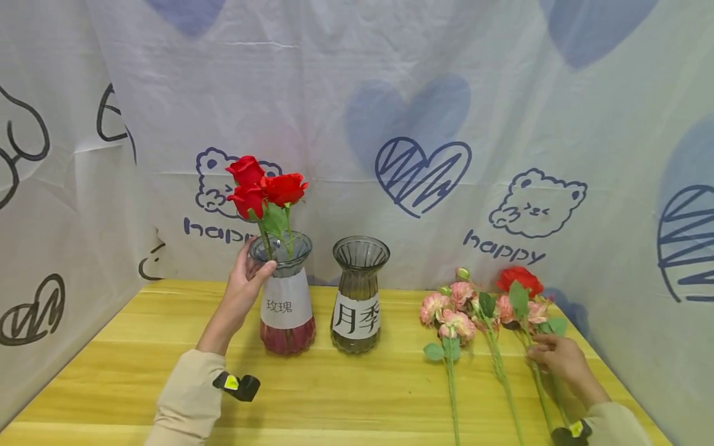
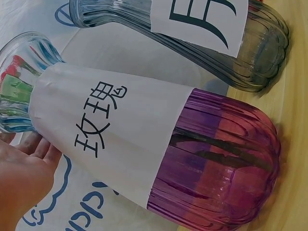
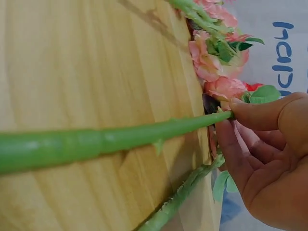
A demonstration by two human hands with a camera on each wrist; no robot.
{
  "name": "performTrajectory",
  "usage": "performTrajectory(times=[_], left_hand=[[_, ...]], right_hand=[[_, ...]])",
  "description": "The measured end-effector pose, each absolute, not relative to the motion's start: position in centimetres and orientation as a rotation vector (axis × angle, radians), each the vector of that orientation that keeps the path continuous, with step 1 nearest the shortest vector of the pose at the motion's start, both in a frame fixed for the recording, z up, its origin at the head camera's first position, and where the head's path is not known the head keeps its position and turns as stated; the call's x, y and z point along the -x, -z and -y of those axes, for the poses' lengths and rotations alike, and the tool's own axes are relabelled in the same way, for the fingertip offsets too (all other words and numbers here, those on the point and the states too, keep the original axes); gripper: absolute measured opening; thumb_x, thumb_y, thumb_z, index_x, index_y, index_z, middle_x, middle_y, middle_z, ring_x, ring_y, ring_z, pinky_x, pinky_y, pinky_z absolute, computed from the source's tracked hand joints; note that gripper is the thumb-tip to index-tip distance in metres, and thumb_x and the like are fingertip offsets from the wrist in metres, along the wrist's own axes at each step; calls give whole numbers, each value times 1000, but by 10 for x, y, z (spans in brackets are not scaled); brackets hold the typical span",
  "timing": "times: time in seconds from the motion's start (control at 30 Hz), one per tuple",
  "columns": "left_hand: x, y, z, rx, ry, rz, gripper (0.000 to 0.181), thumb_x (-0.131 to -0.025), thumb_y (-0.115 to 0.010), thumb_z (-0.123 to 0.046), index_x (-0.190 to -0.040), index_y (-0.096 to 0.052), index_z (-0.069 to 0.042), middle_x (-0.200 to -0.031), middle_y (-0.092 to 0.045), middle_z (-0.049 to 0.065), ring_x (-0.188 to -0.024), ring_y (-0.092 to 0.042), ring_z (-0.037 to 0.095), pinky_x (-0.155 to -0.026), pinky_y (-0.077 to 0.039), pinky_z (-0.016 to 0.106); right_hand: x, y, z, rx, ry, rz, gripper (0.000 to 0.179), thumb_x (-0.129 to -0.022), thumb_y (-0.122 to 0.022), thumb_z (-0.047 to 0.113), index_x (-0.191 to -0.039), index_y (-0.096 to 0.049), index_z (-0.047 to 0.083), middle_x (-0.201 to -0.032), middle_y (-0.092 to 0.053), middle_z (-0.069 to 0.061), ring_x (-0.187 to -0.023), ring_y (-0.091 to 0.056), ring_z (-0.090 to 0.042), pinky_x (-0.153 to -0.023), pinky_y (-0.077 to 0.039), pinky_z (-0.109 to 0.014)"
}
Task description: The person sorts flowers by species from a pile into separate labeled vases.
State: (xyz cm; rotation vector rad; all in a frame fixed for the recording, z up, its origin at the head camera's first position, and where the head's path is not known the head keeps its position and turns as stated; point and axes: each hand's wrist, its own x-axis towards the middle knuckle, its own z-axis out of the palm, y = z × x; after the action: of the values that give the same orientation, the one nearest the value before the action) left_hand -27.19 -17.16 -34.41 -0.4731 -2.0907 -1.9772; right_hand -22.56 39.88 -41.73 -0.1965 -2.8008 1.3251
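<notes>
My left hand [image 1: 242, 285] holds the neck of a ribbed glass vase [image 1: 288, 341] with a pink base and a white paper label, its thumb just under the flared rim. Several red roses [image 1: 245, 170] with green leaves stand in this vase, leaning left. At the right, my right hand [image 1: 563, 362] pinches the green stem [image 3: 120, 137] of another red rose [image 1: 520, 280] between thumb and fingers. That bloom lies among pink flowers [image 1: 457, 323] at the back of the table. In the left wrist view, dark stem ends show through the pink glass.
A grey glass vase [image 1: 357, 272] with a white label stands just right of the pink one. Long flower stems [image 1: 502, 365] run toward the front edge of the wooden table [image 1: 334, 402]. A printed white cloth [image 1: 312, 111] hangs behind and at both sides.
</notes>
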Motion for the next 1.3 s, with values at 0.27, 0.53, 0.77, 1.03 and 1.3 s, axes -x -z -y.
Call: performTrajectory(times=[0.27,0.53,0.77,1.03,1.3], left_hand=[[272,343,171,473,1966,2097,77,-98,-50,-21,-155,0,-9,-157,-16,21,-143,-19,33,-115,-18,47],[272,343,171,469,1958,2095,76,-98,-50,-20,-155,0,-9,-157,-16,21,-143,-18,32,-115,-17,46],[272,343,171,478,1958,2087,76,-99,-50,-20,-155,0,-8,-157,-16,21,-143,-18,32,-115,-17,45],[272,344,171,475,1948,2092,75,-99,-49,-20,-155,0,-7,-157,-16,22,-143,-18,33,-115,-17,46],[272,346,170,469,1963,2086,74,-99,-49,-20,-154,-1,-6,-157,-17,21,-143,-19,32,-115,-18,45]], right_hand=[[221,406,-402,232,-1465,2750,54,-92,-61,2,-132,-37,-25,-103,-66,-27,-79,-66,-16,-69,-57,-33],[221,393,-405,272,-1528,2695,60,-95,-60,9,-137,-31,-21,-122,-51,-36,-84,-61,-8,-76,-56,-34],[232,392,-414,258,-1484,2537,53,-97,-60,16,-133,-39,-15,-116,-54,-29,-86,-61,-12,-74,-57,-35],[224,364,-390,201,-1762,2151,46,-98,-58,21,-128,-41,-9,-109,-54,-7,-82,-57,2,-72,-54,-20],[214,348,-368,97,-2236,1763,7,-95,-61,8,-90,-60,14,-87,-61,7,-79,-62,-5,-71,-54,-20]])
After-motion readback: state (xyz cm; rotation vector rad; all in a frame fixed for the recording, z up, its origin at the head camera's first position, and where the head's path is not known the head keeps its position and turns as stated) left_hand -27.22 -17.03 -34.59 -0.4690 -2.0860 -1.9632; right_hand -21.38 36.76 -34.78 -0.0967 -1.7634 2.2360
